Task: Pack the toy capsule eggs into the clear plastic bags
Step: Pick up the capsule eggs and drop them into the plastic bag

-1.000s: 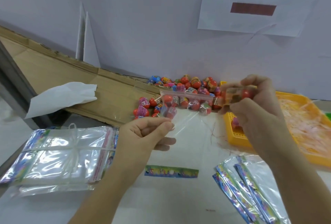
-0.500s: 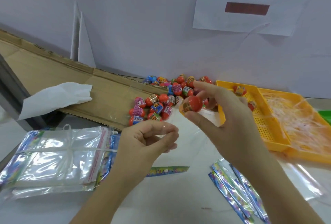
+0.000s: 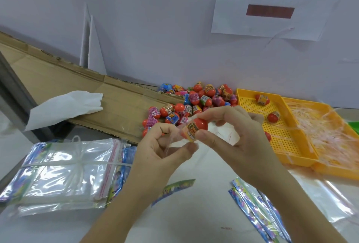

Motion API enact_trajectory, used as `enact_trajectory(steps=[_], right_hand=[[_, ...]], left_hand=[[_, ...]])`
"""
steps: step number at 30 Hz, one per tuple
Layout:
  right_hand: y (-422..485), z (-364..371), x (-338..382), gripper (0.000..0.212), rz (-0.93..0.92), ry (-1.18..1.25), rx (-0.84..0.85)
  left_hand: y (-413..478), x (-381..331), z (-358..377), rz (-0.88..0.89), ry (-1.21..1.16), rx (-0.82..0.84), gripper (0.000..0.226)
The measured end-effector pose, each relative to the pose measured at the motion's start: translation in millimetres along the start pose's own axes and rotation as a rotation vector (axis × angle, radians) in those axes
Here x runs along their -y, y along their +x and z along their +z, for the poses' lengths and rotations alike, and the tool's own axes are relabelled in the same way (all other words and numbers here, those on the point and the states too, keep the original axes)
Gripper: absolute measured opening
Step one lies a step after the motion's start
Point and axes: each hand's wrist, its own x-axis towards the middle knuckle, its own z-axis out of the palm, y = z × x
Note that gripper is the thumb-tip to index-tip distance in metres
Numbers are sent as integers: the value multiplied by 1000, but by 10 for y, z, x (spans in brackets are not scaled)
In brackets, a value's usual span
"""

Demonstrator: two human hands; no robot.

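Observation:
My right hand (image 3: 239,135) pinches a red and orange capsule egg (image 3: 195,130) between thumb and fingers at the mouth of a clear plastic bag (image 3: 194,167). My left hand (image 3: 163,153) pinches the bag's top edge just left of the egg, and the bag hangs down to its printed strip (image 3: 174,189). A pile of capsule eggs (image 3: 192,100) lies behind my hands by the wall. A tied bundle of clear bags (image 3: 66,172) lies at the left.
A yellow perforated tray (image 3: 281,137) with a few loose eggs (image 3: 263,99) sits at the right, beside a yellow tray of plastic shreds (image 3: 330,135). Flattened cardboard (image 3: 77,95) with white paper (image 3: 64,106) leans at the left. Printed header strips (image 3: 258,213) lie near my right forearm.
My right hand brought the egg down and left to the bag's mouth. My left hand rose slightly and now spreads the bag's edge beside the egg.

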Motion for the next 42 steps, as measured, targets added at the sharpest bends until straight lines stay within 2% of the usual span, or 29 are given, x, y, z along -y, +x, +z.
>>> enact_trajectory(steps=[6, 10, 14, 17, 19, 20, 22, 24, 27, 30, 33, 36, 38, 40, 42], right_hand=[[0, -6, -2, 19, -31, -94, 51], [-1, -18, 1, 20, 29, -39, 125], [-8, 12, 44, 38, 40, -84, 219], [-47, 63, 39, 43, 55, -88, 285], [-67, 93, 42, 43, 76, -13, 268], [-68, 104, 35, 50, 95, 59, 208], [-33, 106, -11, 77, 195, 230, 66], [8, 101, -71, 89, 377, 409, 123], [9, 188, -100, 66, 492, 626, 375], [-23, 318, -58, 39, 482, 707, 257], [-21, 337, -78, 16, 476, 764, 124], [-5, 285, -94, 14, 448, 793, 126], [11, 280, -103, 25, 464, 874, 137], [56, 291, -170, 34, 556, 964, 51], [124, 342, -270, 20, 644, 917, -49]], left_hand=[[6, -29, -8, 6, 60, 102, 30], [1, -39, 5, 54, 32, 58, 33], [11, -54, -28, 15, -23, 4, 35], [22, -56, -60, -34, -79, -27, 33], [31, -36, -68, -53, -147, -42, 30], [41, -25, -71, -56, -185, -62, 28], [62, -28, -76, -58, -261, -124, 21], [78, -21, -86, -43, -286, -157, 18], [64, -34, -65, -31, -281, -168, 23], [60, -29, -80, -7, -170, -141, 34], [72, -15, -149, -127, -47, -48, 67], [77, 11, -151, -229, -26, 100, 39], [88, 21, -128, -252, -98, 36, 35], [123, 37, -157, -231, -160, -94, 32], [154, 32, -219, -210, -173, -199, 33]])
